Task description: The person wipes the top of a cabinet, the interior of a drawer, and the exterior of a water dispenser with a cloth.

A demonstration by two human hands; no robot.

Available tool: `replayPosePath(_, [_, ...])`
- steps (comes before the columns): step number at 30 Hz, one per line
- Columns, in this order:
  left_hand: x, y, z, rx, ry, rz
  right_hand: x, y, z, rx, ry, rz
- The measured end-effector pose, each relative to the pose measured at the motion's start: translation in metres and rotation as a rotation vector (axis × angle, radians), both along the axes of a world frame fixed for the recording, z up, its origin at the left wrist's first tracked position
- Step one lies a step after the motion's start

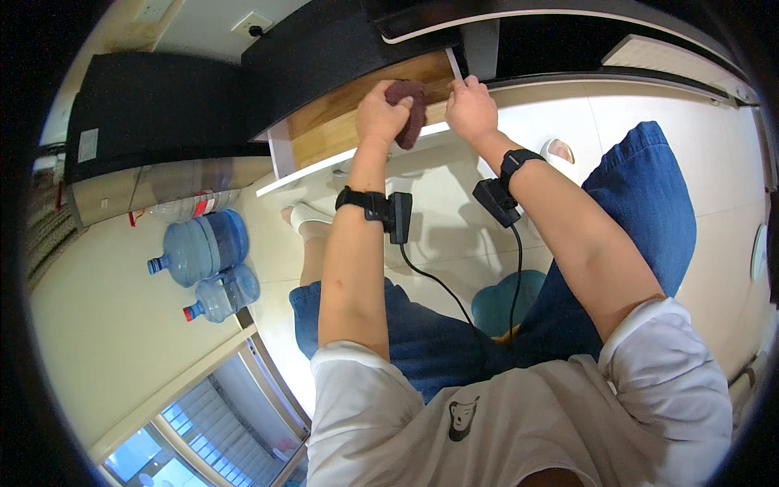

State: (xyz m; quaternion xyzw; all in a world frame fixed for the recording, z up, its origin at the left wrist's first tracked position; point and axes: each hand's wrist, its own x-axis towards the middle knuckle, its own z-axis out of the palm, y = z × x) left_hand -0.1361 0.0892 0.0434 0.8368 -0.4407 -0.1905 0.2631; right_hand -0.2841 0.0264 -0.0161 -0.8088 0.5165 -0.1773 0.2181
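My left hand [378, 120] grips a folded brown cloth [411, 119] and holds it over a pulled-out drawer [328, 143]. This drawer has a wooden-toned inside and a white front edge; no items show in the visible part of it. At the drawer's right end, my right hand [472, 112] is curled over the corner where the white side wall [454, 64] meets the front. Its fingertips are partly hidden. Each wrist wears a black strap with a small cabled box.
The drawer sits in a black-topped cabinet [304, 67]. Two blue water jugs [207, 246] [225, 295] lie on the left, near a plastic bottle [176, 210]. A teal stool [505, 298] is beneath me. A wall socket [252, 25] with a plug is at upper left.
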Motion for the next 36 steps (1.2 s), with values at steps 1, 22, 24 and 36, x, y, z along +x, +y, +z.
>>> replayPosePath(1, [0.004, -0.007, -0.005, 0.023, -0.043, 0.016, 0.003, 0.0, 0.003, -0.019, 0.03, 0.001])
replayPosePath(22, [0.107, 0.01, -0.094, 0.688, -0.189, -0.3, 0.044, -0.003, 0.01, 0.039, 0.429, 0.317])
replayPosePath(24, [0.114, 0.019, -0.085, 0.739, -0.301, -0.164, 0.04, -0.007, 0.007, 0.076, 0.441, 0.284])
replayPosePath(36, [0.133, 0.023, -0.091, 0.956, -0.271, -0.162, 0.077, -0.013, 0.031, 0.31, 0.738, 0.416])
